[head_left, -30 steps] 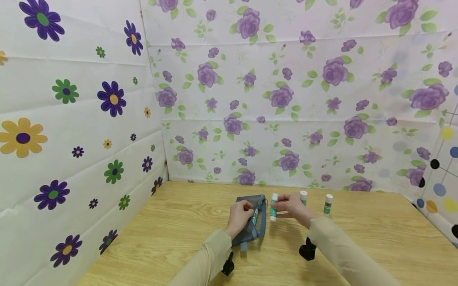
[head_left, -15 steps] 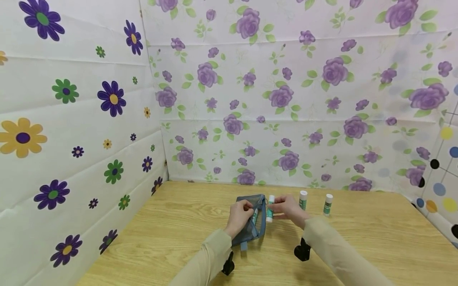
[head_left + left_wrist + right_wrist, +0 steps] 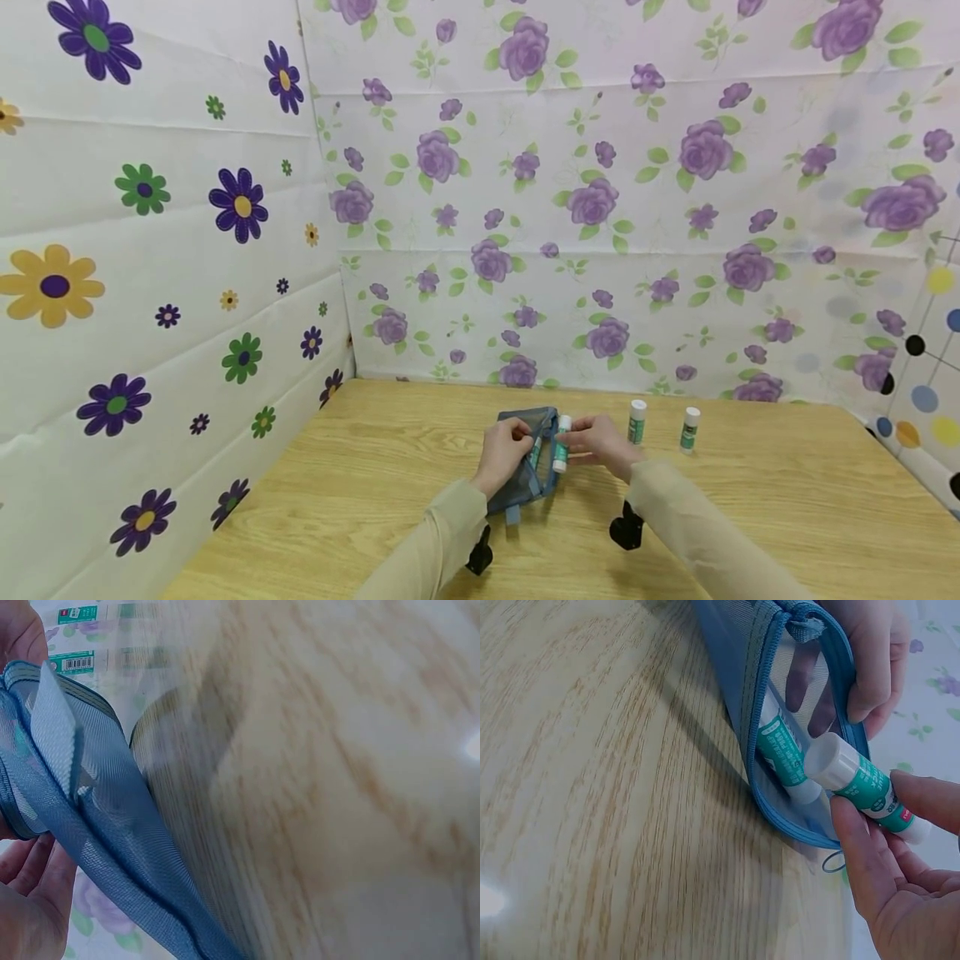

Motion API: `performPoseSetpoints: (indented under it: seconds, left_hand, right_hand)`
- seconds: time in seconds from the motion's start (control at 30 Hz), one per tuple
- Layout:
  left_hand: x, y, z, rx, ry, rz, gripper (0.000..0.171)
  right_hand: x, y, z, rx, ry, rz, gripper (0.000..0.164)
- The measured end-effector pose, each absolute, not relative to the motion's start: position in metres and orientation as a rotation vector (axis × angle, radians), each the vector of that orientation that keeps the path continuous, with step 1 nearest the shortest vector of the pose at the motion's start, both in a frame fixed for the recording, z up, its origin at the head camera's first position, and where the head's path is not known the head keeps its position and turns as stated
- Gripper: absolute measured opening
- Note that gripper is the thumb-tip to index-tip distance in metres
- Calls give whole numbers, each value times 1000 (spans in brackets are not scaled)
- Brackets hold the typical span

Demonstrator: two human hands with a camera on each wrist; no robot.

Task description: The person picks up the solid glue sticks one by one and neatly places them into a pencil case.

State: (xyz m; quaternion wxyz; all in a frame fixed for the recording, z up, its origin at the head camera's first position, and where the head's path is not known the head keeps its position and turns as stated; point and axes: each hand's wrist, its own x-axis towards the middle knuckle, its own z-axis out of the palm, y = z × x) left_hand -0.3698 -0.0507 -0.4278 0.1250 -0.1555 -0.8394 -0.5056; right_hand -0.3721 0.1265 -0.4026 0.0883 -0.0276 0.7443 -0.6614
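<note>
My left hand point(image 3: 504, 450) grips the opening edge of a blue mesh zip pouch point(image 3: 525, 490), its fingers showing through the mesh in the right wrist view. The pouch's mouth gapes toward the right. Inside lies a glue stick point(image 3: 784, 754) with a green label. Between thumb and fingers, my right hand point(image 3: 603, 442) pinches another glue stick point(image 3: 866, 784), white-capped and green-labelled. That stick is tilted at the pouch's mouth, its capped end over the zip opening. The left wrist view shows the pouch's side and fabric tab point(image 3: 56, 724).
Two more glue sticks stand upright to the right, one glue stick point(image 3: 637, 422) just behind my right hand and a second glue stick point(image 3: 689, 431) farther right. The wooden table point(image 3: 375, 475) meets flowered cloth walls point(image 3: 450, 200) at the back and left.
My right hand has moved left with its glue stick, from beside the pouch to the pouch's mouth. The left hand keeps its grip on the pouch.
</note>
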Motion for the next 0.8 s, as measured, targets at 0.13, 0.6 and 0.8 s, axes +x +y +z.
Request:
performPoseSetpoints:
  seconds: [0.13, 0.6, 0.8]
  left_hand:
    - [-370, -50, -427, -449, -2452, -1464, 10]
    - [-372, -50, -429, -454, -2449, -1418, 7]
    - [-371, -50, -429, -461, -2445, -1417, 8]
  right_hand:
    - [-372, 125, -405, -92, 2231, -1945, 19]
    - [-374, 115, -413, -20, 2236, -1915, 19]
    - [-375, 115, -415, 14, 2259, -1899, 20]
